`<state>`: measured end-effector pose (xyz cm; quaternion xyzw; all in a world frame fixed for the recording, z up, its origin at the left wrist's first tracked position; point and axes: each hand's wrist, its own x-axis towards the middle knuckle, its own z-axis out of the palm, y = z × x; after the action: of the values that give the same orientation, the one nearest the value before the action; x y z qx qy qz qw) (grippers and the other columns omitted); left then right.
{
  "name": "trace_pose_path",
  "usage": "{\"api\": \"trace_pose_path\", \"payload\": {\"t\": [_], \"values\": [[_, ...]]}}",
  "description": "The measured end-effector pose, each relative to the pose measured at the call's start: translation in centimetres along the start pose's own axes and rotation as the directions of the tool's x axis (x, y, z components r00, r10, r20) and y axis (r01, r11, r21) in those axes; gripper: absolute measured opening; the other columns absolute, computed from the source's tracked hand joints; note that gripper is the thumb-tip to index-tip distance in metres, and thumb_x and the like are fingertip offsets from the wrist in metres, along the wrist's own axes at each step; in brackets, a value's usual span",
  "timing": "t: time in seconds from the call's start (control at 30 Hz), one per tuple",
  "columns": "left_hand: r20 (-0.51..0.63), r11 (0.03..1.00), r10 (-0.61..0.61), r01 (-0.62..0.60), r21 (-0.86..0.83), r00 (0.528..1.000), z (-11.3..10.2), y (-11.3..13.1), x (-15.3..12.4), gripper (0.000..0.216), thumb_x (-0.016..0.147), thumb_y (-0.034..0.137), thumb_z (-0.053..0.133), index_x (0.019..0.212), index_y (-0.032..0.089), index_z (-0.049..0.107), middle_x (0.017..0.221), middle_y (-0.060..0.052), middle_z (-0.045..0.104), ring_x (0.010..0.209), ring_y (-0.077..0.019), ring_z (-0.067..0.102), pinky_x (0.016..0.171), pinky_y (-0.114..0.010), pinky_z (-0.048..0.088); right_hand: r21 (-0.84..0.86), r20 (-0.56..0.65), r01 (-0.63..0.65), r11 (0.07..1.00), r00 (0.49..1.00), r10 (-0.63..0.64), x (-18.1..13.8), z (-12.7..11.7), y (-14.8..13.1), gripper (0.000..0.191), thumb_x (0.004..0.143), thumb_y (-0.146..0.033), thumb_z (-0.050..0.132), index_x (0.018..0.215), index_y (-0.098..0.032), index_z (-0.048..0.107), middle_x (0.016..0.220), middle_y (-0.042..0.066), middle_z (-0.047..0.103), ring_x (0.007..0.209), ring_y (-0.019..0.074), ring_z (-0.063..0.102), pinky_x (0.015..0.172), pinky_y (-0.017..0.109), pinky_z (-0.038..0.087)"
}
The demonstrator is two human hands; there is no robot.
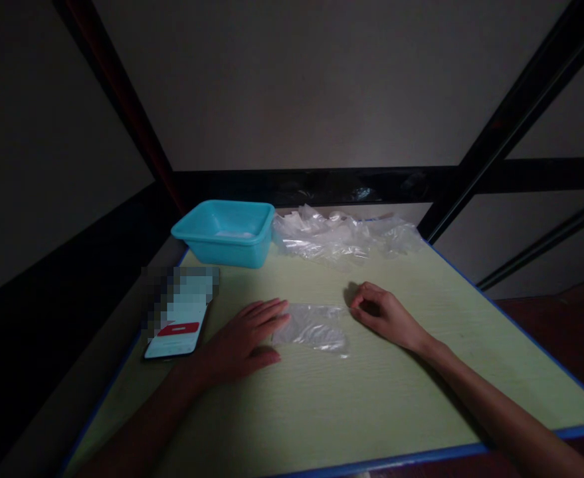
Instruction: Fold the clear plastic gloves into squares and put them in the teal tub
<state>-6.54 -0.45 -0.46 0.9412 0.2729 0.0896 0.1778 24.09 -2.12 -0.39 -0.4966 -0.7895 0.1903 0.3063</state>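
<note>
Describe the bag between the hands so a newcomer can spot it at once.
On the green table, look mid-top between the left hand and right hand. The bag lies there flat, clear plastic, left fingertips on its edge. Unlike the crumpled pile at the far edge beside the tub, it is single and smoothed out.

Left hand (244, 338): palm down, flat, fingers straight and close together, pointing right.
Right hand (384, 315): fingers curled in, tips gathered at the thumb, knuckles up.
Left forearm (162, 411): bare, entering from lower left.
Right forearm (481, 392): bare, entering from lower right.
</note>
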Motion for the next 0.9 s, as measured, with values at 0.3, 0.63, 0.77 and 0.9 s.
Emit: {"api": "trace_pose_path", "payload": {"t": [0.3, 0.63, 0.77, 0.9], "values": [[-0.003, 1.0, 0.003, -0.003, 0.012, 1.0, 0.3, -0.3, -0.1, 0.056, 0.089, 0.049, 0.041, 0.136, 0.02, 0.035, 0.146, -0.01, 0.03, 0.135, -0.0235, 0.024, 0.108, -0.043, 0.021, -0.183, 0.064, 0.319, 0.93, 0.948, -0.312, -0.6, -0.5, 0.8, 0.02, 0.09, -0.02, 0.043, 0.084, -0.017, 0.062, 0.079, 0.008, 0.063, 0.075, 0.0176, 0.058, 0.066, 0.031, 0.048], [0.004, 1.0, -0.003, 0.003, 0.002, 1.0, 0.2, -0.2, -0.1, 0.056, 0.088, 0.047, 0.043, 0.136, 0.021, 0.035, 0.146, -0.009, 0.031, 0.134, -0.0243, 0.024, 0.108, -0.043, 0.021, -0.394, 0.145, 0.333, 0.857, 0.943, -0.3, -0.8, -1.4, 1.1, 0.041, 0.094, -0.029, 0.031, 0.093, -0.019, 0.07, 0.08, 0.01, 0.064, 0.074, 0.0206, 0.059, 0.063, 0.035, 0.049], [-0.006, 1.0, 0.004, -0.004, 0.005, 1.0, 0.1, -0.1, -0.1, 0.055, 0.088, 0.045, 0.044, 0.136, 0.02, 0.035, 0.146, -0.009, 0.031, 0.134, -0.0244, 0.025, 0.108, -0.043, 0.022, -0.453, 0.089, 0.287, 0.844, 0.956, -0.278, -1.3, -2.0, 0.4, 0.038, 0.093, -0.026, 0.032, 0.097, -0.016, 0.068, 0.084, 0.012, 0.067, 0.076, 0.0219, 0.061, 0.065, 0.037, 0.05], [0.0, 0.999, 0.015, -0.015, 0.034, 1.0, 0.2, 0.0, 0.0, 0.055, 0.087, 0.046, 0.045, 0.136, 0.023, 0.037, 0.146, -0.008, 0.03, 0.134, -0.0255, 0.024, 0.108, -0.043, 0.021, -0.404, 0.185, 0.392, 0.826, 0.92, -0.346, -1.0, -0.9, -2.2, 0.039, 0.094, -0.028, 0.033, 0.124, -0.013, 0.052, 0.123, 0.013, 0.058, 0.115, 0.0235, 0.051, 0.094, 0.045, 0.041]]}}
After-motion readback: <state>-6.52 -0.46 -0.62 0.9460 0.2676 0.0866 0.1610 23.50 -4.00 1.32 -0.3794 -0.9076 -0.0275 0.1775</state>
